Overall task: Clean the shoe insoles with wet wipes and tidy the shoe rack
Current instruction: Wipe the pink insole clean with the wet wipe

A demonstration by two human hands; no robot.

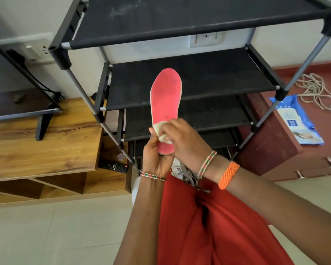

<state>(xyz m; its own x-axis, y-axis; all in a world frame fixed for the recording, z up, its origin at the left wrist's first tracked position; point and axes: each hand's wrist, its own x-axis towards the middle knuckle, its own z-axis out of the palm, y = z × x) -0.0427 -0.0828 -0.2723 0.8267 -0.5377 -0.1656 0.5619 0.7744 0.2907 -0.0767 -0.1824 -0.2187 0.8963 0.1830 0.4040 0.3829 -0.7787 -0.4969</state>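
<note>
Left hand [155, 159] grips heel end of pink insole [165, 100] – held upright before black shoe rack [189, 81]. Right hand [182, 139] pinches wet wipe [163, 133] against insole, probably crumpled. Wipes pack [296, 119] far right on floor.
</note>
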